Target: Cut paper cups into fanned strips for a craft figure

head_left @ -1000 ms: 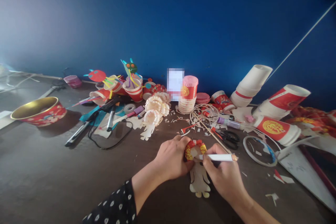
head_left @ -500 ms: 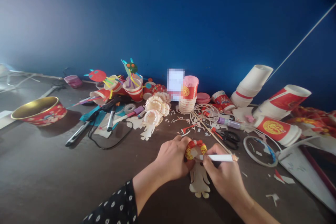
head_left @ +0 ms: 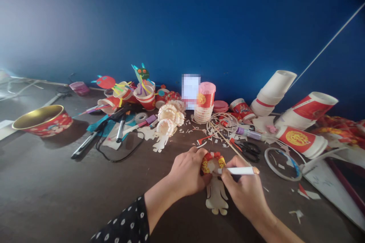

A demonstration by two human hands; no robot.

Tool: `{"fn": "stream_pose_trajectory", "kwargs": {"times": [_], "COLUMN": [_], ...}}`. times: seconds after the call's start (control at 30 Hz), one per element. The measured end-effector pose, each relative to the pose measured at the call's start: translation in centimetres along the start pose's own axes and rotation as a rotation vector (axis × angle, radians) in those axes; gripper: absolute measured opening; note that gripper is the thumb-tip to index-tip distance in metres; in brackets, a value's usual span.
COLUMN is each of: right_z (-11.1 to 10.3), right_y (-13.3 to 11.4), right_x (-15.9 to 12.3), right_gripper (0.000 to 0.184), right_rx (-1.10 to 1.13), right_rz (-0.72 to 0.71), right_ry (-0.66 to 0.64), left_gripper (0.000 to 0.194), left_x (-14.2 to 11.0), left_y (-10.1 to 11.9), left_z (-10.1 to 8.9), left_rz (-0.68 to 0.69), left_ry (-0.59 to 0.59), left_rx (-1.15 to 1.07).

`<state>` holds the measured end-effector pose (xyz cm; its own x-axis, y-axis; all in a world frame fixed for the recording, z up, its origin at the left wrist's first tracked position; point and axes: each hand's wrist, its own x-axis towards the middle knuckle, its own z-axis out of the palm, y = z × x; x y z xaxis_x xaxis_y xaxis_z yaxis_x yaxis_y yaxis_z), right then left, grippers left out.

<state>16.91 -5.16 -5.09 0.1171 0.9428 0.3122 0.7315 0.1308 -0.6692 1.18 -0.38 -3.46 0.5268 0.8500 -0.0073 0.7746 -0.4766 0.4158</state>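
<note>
A cut paper-cup figure [head_left: 216, 197] lies on the dark table in front of me, its round head ringed with curled red and yellow strips and its pale body pointing toward me. My left hand [head_left: 186, 171] is closed on the left edge of the head, fingers over the curled strips and thumb near the face. In my right hand [head_left: 246, 191] is a white marker [head_left: 239, 171], held like a pen and nearly level. Its tip end points left at the face; whether it touches is hard to make out.
Finished paper lion-like pieces [head_left: 167, 127], paper scraps and black scissors [head_left: 251, 150] lie beyond my hands. Stacked paper cups [head_left: 273, 87] stand at the right back. To the left are a glue gun [head_left: 94, 140] with its cord and a red round tin [head_left: 47, 125].
Almost nothing differs. The marker and my right hand have shifted very slightly at the figure's face, while my left hand keeps its hold.
</note>
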Motion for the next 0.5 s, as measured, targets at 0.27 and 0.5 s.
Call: {"fn": "stream_pose_trajectory", "kwargs": {"times": [0.27, 0.5], "right_z": [-0.05, -0.16], "right_y": [-0.06, -0.09], "right_x": [0.01, -0.05], "right_gripper": [0.018, 0.017], "right_rx": [0.003, -0.01], "right_rz": [0.047, 0.045], "right_ry": [-0.008, 0.016], "left_gripper": [0.043, 0.041], "left_x": [-0.01, 0.05], "left_y": [-0.01, -0.02], "left_z": [0.14, 0.09], "left_rz": [0.004, 0.005], "left_ry": [0.001, 0.01], "left_rx": [-0.001, -0.011]}}
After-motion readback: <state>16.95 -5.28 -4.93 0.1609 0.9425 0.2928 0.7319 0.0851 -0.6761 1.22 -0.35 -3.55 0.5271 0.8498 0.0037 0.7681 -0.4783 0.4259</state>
